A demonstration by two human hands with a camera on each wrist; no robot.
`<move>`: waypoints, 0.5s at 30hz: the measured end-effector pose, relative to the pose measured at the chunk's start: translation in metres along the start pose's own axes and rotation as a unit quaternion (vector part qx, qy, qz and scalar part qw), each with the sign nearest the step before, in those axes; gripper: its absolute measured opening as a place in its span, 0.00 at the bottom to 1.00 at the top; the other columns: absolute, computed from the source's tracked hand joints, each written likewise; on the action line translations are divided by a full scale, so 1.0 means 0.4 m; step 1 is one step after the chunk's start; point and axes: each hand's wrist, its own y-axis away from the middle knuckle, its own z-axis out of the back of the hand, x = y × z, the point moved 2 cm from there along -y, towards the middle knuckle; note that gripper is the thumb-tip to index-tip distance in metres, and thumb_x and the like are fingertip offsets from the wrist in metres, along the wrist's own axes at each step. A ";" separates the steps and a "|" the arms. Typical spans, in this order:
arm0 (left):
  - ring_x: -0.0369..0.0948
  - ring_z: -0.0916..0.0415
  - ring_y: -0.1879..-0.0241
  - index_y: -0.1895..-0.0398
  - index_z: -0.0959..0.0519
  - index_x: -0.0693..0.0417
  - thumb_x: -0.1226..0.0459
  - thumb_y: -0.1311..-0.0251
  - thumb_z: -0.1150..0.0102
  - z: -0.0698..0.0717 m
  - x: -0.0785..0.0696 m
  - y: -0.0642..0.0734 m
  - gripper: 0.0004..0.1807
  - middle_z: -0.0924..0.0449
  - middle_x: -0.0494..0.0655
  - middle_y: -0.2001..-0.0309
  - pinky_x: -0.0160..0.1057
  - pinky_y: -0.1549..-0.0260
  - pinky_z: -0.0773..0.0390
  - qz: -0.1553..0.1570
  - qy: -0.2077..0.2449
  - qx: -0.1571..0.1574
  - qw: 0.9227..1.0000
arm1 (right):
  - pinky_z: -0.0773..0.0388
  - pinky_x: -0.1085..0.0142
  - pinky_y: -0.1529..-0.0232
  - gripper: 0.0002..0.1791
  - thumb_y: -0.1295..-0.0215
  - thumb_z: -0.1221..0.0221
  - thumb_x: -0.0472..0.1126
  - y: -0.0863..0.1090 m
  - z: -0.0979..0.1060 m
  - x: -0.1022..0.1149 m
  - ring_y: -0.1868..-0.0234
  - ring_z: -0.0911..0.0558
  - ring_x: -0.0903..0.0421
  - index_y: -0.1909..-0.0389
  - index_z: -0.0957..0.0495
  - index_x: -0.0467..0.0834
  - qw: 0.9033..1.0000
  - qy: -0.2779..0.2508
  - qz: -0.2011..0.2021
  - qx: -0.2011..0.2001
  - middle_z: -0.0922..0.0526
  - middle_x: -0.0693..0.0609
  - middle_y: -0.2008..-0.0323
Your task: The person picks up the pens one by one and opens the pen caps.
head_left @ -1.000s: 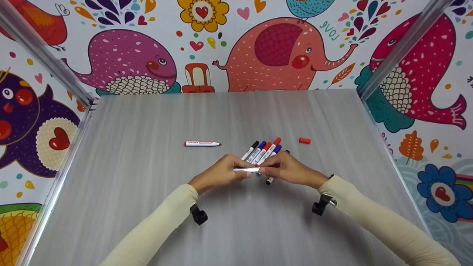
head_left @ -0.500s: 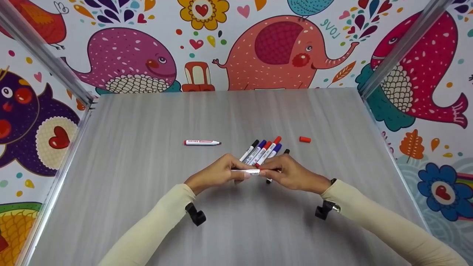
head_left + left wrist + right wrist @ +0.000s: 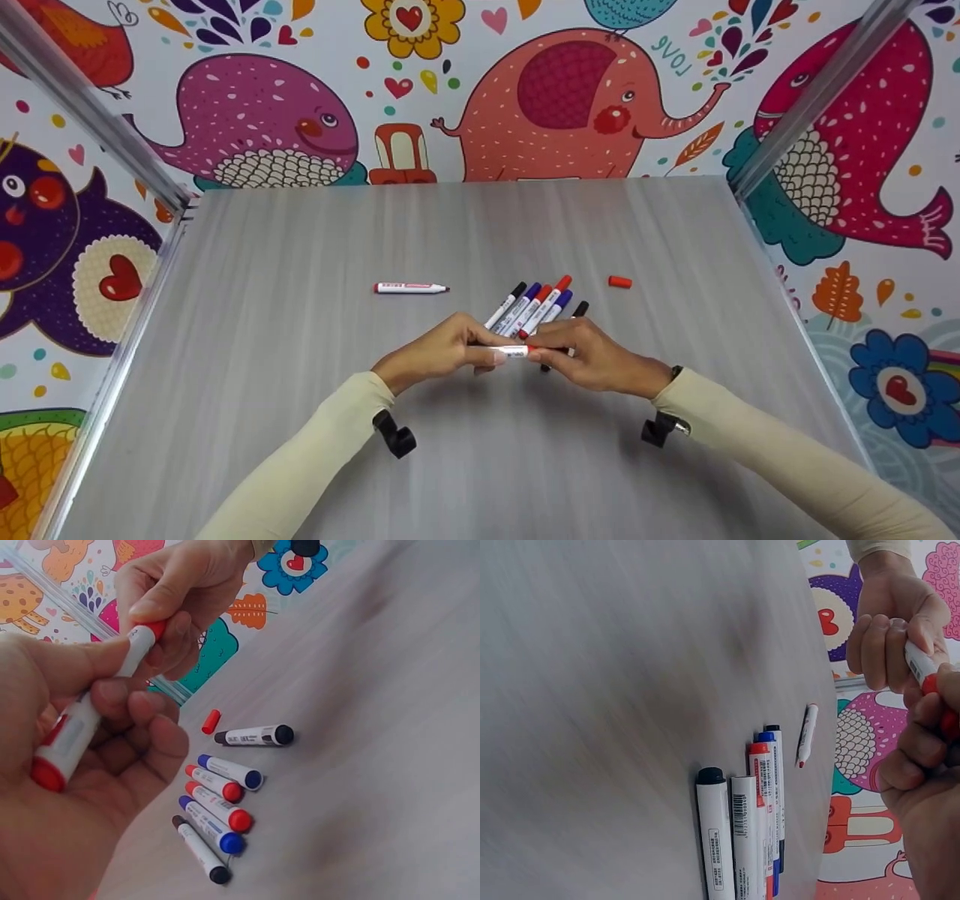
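Note:
My left hand (image 3: pixel 439 349) grips the white barrel of a whiteboard marker (image 3: pixel 71 731), whose red end sits in the palm in the left wrist view. The thumb and fingers of my right hand (image 3: pixel 600 356) pinch the red cap (image 3: pixel 155 628) at the marker's other end. The two hands face each other just in front of a slanted row of markers (image 3: pixel 525 307) with black, blue and red caps. Part of that row is hidden behind the hands in the head view. The marker lies roughly level between the hands.
An uncapped red marker (image 3: pixel 411 289) lies alone to the left, its tip pointing right. A loose red cap (image 3: pixel 619 282) rests right of the row. A black marker (image 3: pixel 255 736) lies at the row's right end. Patterned walls and metal posts border the grey table (image 3: pixel 300 240).
Both hands have come slightly nearer the body, the right hand most. More of the held marker's printed barrel and its red cap now shows between them. The things on the table stay put.

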 end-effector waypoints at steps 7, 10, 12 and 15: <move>0.39 0.29 0.72 0.37 0.12 0.58 0.70 0.25 0.37 0.007 0.007 0.011 0.17 0.25 0.44 0.75 0.36 0.67 0.30 -0.004 0.027 0.006 1.000 | 0.23 0.68 0.67 0.13 0.27 0.34 0.26 0.010 0.009 0.001 0.70 0.23 0.57 0.45 0.10 0.36 0.999 0.008 0.036 -0.010 0.15 0.50 0.67; 0.40 0.26 0.69 0.37 0.12 0.56 0.67 0.24 0.36 0.032 0.011 0.046 0.16 0.18 0.45 0.69 0.37 0.64 0.27 -0.003 0.041 -0.016 0.999 | 0.20 0.68 0.62 0.17 0.30 0.34 0.21 0.024 0.046 -0.005 0.66 0.19 0.53 0.43 0.11 0.35 0.998 0.012 0.048 -0.043 0.11 0.47 0.61; 0.39 0.26 0.68 0.37 0.12 0.58 0.67 0.23 0.36 0.052 0.012 0.068 0.16 0.16 0.48 0.66 0.36 0.64 0.25 -0.008 0.041 -0.046 0.998 | 0.21 0.69 0.62 0.19 0.31 0.33 0.22 0.034 0.078 -0.015 0.64 0.19 0.53 0.42 0.11 0.36 0.997 0.019 0.033 -0.075 0.10 0.46 0.60; 0.37 0.26 0.68 0.36 0.13 0.61 0.68 0.23 0.36 0.071 0.013 0.077 0.17 0.13 0.48 0.60 0.33 0.66 0.25 -0.016 0.011 -0.091 0.996 | 0.25 0.71 0.62 0.20 0.32 0.29 0.26 0.044 0.110 -0.033 0.62 0.20 0.55 0.40 0.10 0.41 0.993 0.040 -0.009 -0.108 0.09 0.50 0.59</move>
